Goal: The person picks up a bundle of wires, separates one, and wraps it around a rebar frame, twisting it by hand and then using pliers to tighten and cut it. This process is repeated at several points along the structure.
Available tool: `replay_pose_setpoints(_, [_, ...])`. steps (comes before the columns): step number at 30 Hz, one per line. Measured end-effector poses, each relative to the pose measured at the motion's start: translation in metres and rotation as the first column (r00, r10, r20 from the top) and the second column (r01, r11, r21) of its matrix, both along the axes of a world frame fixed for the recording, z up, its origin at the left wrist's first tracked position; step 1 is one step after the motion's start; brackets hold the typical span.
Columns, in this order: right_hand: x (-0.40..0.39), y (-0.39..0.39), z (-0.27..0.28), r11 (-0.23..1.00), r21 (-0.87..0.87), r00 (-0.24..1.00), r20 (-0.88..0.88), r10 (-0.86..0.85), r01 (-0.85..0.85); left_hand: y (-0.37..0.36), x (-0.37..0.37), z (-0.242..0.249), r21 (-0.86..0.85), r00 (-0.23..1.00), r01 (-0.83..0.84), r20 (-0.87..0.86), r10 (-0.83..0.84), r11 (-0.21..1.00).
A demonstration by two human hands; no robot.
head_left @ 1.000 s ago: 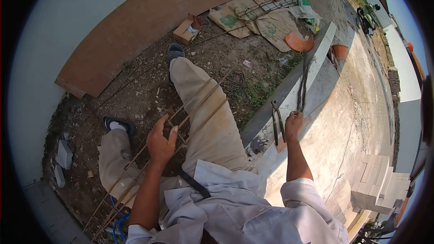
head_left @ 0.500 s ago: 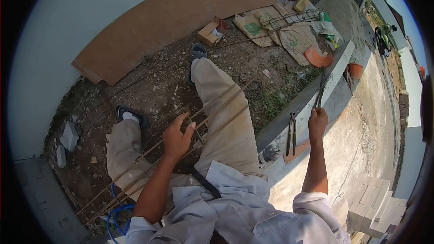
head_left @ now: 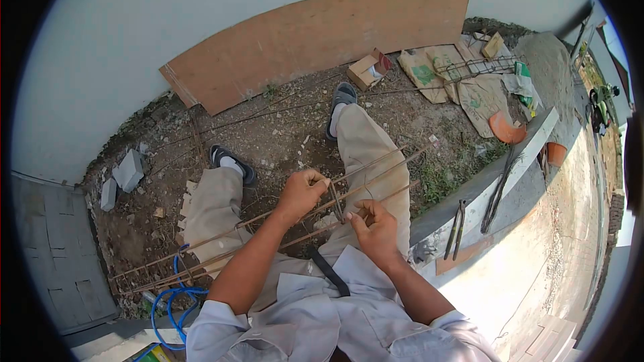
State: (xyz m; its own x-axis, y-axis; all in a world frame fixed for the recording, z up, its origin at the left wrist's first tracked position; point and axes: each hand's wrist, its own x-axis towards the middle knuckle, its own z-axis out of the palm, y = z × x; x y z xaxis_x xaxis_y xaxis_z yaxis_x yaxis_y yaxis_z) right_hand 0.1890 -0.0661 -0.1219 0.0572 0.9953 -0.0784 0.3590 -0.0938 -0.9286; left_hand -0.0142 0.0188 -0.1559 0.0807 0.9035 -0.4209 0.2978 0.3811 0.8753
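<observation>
A narrow cage of thin steel rebar rods lies across my thighs, slanting from lower left to upper right. The fingers of my left hand are closed at the top corner of a small bent stirrup on these rods. Close beside it, my right hand pinches what looks like a thin tie wire, its end partly hidden by the fingers. A dark bundle of tie wires rests on the concrete ledge to my right. Next to the bundle lie pincers with their handles toward me.
A brown plywood sheet leans on the wall ahead. An open cardboard box, paper sacks and an orange curved piece lie beyond my feet. A blue hose coils at lower left, near grey blocks.
My right hand has left the wire bundle on the ledge and come in to the rebar cage. My left hand's fingers have closed at the stirrup. The view has shifted.
</observation>
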Motion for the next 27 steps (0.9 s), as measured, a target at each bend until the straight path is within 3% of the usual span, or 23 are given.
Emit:
replay_pose_setpoints(1, [-0.006,0.001,-0.005,0.995,0.095,0.991,0.134,0.022,-0.035,0.002,0.002,0.007,-0.026,1.0,-0.004,0.0,0.004,1.0])
replay_pose_setpoints(4, [-0.013,0.002,-0.025,0.977,0.178,0.97,0.228,0.078,-0.12,0.006,0.002,0.012,-0.013,0.999,-0.003,-0.049,0.002,1.0])
replay_pose_setpoints(7, [-0.01,0.004,-0.027,0.972,0.152,0.949,0.285,0.132,-0.181,0.01,0.002,0.014,-0.047,1.0,-0.004,-0.024,0.003,0.999])
replay_pose_setpoints(15, [-0.009,0.001,-0.031,0.959,0.193,0.938,0.318,0.142,-0.21,0.018,-0.012,0.015,-0.215,0.995,0.081,0.076,-0.066,0.973])
replay_pose_setpoints(18, [-0.009,-0.002,-0.032,0.961,0.178,0.932,0.334,0.142,-0.21,0.022,-0.015,0.016,-0.304,0.987,0.159,0.042,-0.153,0.939])
replay_pose_setpoints(27, [-0.006,-0.003,-0.036,0.964,0.15,0.935,0.316,0.164,-0.22,0.02,-0.016,0.011,-0.363,0.986,0.101,0.164,-0.043,0.926])
